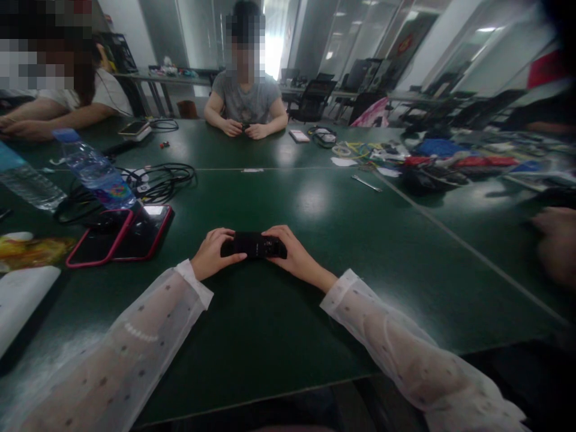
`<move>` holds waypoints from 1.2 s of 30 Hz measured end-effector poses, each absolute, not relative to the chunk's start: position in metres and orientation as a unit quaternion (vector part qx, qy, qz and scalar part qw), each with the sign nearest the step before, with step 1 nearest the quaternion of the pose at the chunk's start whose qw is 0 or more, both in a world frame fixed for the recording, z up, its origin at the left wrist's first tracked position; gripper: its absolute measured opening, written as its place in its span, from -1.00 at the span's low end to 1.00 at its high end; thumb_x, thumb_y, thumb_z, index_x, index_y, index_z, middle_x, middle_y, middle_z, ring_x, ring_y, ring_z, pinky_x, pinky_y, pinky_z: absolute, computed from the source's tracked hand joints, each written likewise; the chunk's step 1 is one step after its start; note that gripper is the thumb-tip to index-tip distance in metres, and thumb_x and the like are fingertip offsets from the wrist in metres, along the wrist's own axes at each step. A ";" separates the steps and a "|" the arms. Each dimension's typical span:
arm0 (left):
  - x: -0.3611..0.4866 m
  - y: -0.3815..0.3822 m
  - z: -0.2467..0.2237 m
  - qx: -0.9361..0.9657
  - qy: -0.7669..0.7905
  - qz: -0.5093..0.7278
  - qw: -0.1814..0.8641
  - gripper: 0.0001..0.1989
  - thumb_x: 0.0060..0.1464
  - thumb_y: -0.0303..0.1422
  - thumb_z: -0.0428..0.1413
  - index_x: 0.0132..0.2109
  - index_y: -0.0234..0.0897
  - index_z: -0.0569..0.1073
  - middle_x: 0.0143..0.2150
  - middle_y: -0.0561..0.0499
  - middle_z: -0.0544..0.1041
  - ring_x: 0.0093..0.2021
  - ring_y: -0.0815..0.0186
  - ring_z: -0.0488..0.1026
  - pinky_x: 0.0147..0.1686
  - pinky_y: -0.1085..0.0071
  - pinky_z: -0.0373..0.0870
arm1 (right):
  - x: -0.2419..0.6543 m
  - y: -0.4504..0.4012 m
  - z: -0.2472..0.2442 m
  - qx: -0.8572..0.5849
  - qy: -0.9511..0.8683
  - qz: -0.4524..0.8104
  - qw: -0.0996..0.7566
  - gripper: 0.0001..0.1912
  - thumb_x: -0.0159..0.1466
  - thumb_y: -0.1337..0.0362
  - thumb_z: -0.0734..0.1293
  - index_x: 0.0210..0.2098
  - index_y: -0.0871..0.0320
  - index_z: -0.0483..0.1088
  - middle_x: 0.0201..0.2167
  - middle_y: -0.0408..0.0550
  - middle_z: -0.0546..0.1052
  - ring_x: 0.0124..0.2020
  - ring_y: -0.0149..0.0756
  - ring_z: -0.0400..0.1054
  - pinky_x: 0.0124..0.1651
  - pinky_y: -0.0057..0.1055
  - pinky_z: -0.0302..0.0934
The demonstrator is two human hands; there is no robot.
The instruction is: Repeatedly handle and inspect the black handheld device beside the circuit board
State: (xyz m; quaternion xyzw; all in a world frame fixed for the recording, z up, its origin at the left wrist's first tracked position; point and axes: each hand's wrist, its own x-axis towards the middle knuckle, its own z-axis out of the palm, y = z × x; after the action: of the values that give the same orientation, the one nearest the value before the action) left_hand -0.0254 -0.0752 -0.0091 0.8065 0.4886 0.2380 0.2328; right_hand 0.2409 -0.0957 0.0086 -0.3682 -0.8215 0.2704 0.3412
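Note:
A black box-like device [254,244] with small pale print lies level just over or on the green table [279,336], in front of me. Around its left end my left hand [215,255] is closed, the thumb along the near edge. My right hand [294,255] grips the right end, fingers on the far edge. Whether the device rests on the tabletop is hard to tell. Two red-cased phones [146,237] lie to the left of my hands, one overlapping the other.
Bottles [96,171] and coiled black cables [168,180] are at the left, near a white object [27,294]. A wrench [366,183] lies beyond my right hand. Clutter [441,162] covers the far right. People sit opposite, at left and at the right edge.

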 end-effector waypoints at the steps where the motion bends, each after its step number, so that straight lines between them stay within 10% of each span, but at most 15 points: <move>1: -0.025 -0.075 -0.009 0.808 0.487 0.241 0.229 -0.44 -0.01 0.09 0.14 -0.07 -0.30 0.42 0.14 -0.19 0.36 0.19 0.00 0.20 0.15 -0.02 0.18 | 0.241 -0.096 0.009 -0.367 -0.820 0.283 0.336 -0.43 0.17 0.29 0.42 0.13 -0.03 0.20 0.08 0.00 0.27 0.13 -0.13 0.23 0.18 -0.02 0.19; 13: -0.023 -0.078 -0.003 0.793 0.498 0.246 0.251 -0.43 0.00 0.11 0.12 -0.06 -0.29 0.43 0.13 -0.18 0.37 0.21 0.01 0.20 0.18 -0.03 0.16 | 0.255 -0.090 0.019 -0.390 -0.646 0.552 0.355 -0.51 0.22 0.12 0.38 0.10 0.03 0.22 -0.01 -0.01 0.43 0.03 -0.20 0.36 0.13 -0.08 0.23; 23: -0.023 -0.081 -0.001 0.668 0.485 0.320 0.465 -0.25 0.00 -0.06 0.22 0.26 -0.25 0.17 0.19 -0.25 0.35 0.17 0.03 0.35 0.14 0.00 0.24 | 0.251 -0.092 0.020 -0.404 -0.593 0.587 0.376 -0.59 0.20 0.12 0.39 0.01 0.05 0.31 -0.01 -0.02 0.44 0.03 -0.22 0.37 0.09 -0.12 0.28; 36: -0.026 -0.077 0.006 0.583 0.448 0.376 0.564 -0.35 0.06 -0.06 0.18 0.21 -0.29 0.29 0.09 -0.19 0.48 0.10 0.07 0.42 0.13 0.08 0.26 | 0.244 -0.095 0.015 -0.386 -0.549 0.622 0.403 -0.64 0.23 0.12 0.37 -0.02 0.05 0.34 -0.03 -0.04 0.46 -0.02 -0.29 0.39 0.08 -0.21 0.27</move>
State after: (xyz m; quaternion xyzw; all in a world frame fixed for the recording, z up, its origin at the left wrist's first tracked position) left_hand -0.0263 -0.0773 0.0056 0.5831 0.4483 0.3759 0.5636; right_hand 0.2444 -0.0946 0.0155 -0.3859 -0.5493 0.6223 0.4026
